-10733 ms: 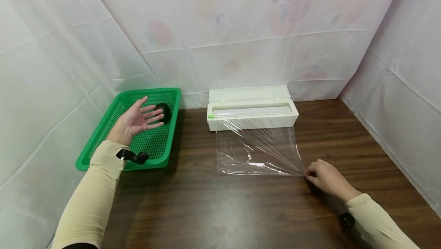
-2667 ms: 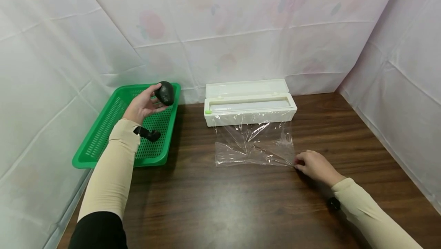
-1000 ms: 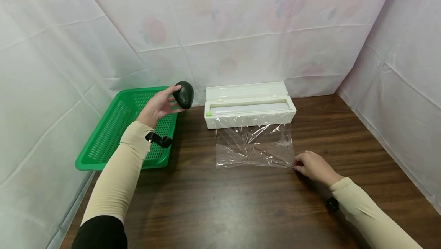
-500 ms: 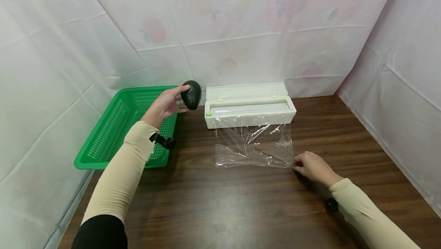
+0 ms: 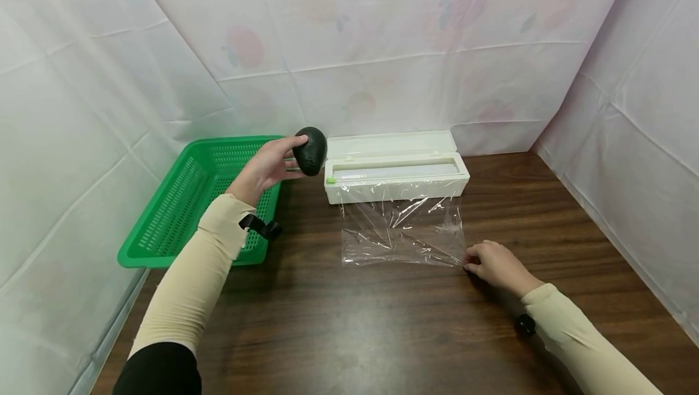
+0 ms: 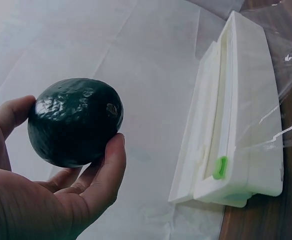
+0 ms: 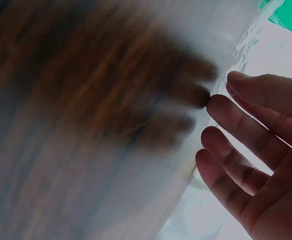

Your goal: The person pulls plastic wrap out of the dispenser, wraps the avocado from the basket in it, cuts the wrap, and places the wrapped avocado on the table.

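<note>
Head view: left hand [image 5: 261, 168] grips the dark green oval avocado [image 5: 310, 150] in the air between the green plastic basket [image 5: 180, 213] and the white film dispenser box [image 5: 395, 172]. Right hand [image 5: 496, 266] pinches the near right corner of the drawn-out clear film sheet [image 5: 403, 232]; the avocado is not yet on it, and wrapping remains.

Walls: pale sheeting [image 5: 382, 49] with faint fruit prints, creased in fold lines, closing in three sides.
Table: dark brown wood-grain top [image 5: 355, 334].
Light: soft and even, with a dull sheen on the tabletop.
</note>
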`<control>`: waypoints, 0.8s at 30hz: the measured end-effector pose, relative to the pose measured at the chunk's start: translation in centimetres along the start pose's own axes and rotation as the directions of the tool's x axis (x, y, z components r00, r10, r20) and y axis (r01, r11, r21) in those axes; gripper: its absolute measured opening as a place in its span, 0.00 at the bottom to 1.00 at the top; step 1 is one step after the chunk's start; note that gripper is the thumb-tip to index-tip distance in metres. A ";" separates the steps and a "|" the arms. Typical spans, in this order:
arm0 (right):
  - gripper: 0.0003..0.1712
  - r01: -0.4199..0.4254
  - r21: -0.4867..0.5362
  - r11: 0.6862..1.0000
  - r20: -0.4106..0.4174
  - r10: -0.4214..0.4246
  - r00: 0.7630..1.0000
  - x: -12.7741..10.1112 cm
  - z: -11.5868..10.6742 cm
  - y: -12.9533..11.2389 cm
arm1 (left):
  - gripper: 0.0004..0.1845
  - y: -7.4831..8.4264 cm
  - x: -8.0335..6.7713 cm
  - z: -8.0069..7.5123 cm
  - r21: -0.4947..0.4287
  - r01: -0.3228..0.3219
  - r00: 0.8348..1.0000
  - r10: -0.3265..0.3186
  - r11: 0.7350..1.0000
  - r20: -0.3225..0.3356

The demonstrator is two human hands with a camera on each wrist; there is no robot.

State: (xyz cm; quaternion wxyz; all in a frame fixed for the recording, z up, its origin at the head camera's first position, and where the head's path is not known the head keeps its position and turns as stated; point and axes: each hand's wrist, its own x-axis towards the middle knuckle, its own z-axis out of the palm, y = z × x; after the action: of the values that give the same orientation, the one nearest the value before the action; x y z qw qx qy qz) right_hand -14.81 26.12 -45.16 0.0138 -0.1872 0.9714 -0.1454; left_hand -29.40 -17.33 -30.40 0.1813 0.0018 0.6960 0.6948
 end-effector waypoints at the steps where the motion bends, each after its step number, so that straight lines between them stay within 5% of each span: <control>1: 0.08 0.003 0.000 1.000 -0.002 -0.003 1.000 0.0 0.0 0.0 | 0.35 0.0 0.0 0.1 -0.004 -0.001 1.000 0.001 1.000 0.001; 11: 0.08 0.013 -0.001 1.000 -0.004 -0.013 1.000 0.2 0.0 -0.2 | 0.35 -0.1 -0.5 1.3 -0.012 -0.004 1.000 0.005 1.000 0.031; 18: 0.08 0.013 0.005 1.000 -0.003 -0.013 1.000 0.2 0.0 -0.4 | 0.26 -0.6 -0.8 2.4 0.021 -0.029 0.999 0.029 0.999 0.023; 24: 0.08 0.021 0.007 1.000 -0.011 -0.021 1.000 0.3 0.1 -0.3 | 0.31 -1.2 -0.8 3.4 0.085 -0.047 0.999 0.045 0.995 0.026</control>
State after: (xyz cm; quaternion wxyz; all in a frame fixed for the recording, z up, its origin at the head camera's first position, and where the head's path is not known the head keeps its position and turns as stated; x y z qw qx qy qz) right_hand -14.95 25.69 -45.17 0.0079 -0.1965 0.9689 -0.1499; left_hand -27.45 -14.28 -31.22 0.1733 0.0342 0.7228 0.6681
